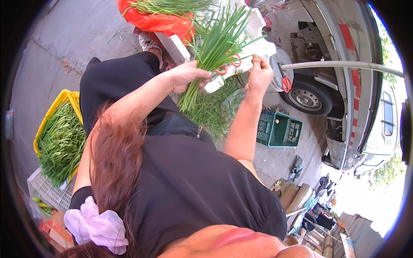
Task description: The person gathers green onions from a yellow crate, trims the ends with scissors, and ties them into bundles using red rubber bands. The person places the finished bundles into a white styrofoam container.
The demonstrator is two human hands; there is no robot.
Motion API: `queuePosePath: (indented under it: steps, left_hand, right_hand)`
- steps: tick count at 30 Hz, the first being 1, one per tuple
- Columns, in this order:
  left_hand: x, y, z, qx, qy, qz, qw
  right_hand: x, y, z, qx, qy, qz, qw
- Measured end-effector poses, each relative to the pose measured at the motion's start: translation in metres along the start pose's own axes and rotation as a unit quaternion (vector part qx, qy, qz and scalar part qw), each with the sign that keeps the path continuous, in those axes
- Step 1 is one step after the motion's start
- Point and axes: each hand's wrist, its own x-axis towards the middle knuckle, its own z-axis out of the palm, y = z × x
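My left hand (190, 77) is closed around the lower part of a bunch of green chives (216, 51), with the stalk ends sticking out below and the long leaves fanning up and away. My right hand (259, 75) is raised beside the bunch, thumb and fingertips pinched at the thin tip of one leaf. Behind the leaves, orange-handled scissors (237, 60) rest on a white foam box (253, 34); the blades are hidden. At the top, more chives (174, 5) lie on a red plastic bag (158, 25). Loose green trimmings (206, 119) are heaped beneath my hands.
A yellow basket (38, 135) full of greens stands at my left, beside a white plastic crate (48, 190). Red-handled scissors (286, 84) hang at a bucket (276, 85). To the right are a green crate (264, 129) and a parked truck's wheel (305, 96).
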Motion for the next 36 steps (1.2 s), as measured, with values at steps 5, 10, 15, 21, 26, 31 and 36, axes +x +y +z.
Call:
queuePosePath:
  steps: [5,10,15,21,26,31,36]
  left_hand:
    - [-0.002,0.001,0.004,-0.008,-0.017,-0.002,1.000]
    - [-0.003,0.005,0.003,0.007,-0.011,0.000,1.000]
    - [0.004,0.001,0.004,0.026,0.048,0.003,0.999]
    - [0.004,0.000,0.003,0.048,0.031,-0.002,0.998]
    - [0.006,-0.003,0.005,0.090,0.022,-0.008,0.996]
    - [0.001,0.000,0.010,0.109,0.006,-0.004,0.994]
    - [0.002,-0.003,0.006,0.048,0.009,-0.011,0.999]
  right_hand:
    - [0.016,0.004,-0.004,0.363,-0.139,0.208,0.898]
    - [0.014,-0.006,-0.014,0.365,-0.076,0.150,0.916]
    - [0.009,-0.001,-0.018,0.241,0.041,0.096,0.965]
    - [-0.001,-0.012,0.001,0.021,0.079,-0.175,0.981]
    - [-0.007,-0.031,0.023,0.093,-0.096,-0.049,0.990]
    - [-0.006,-0.026,0.029,0.119,-0.159,-0.007,0.980]
    - [-0.010,-0.017,0.021,0.177,-0.169,0.037,0.969]
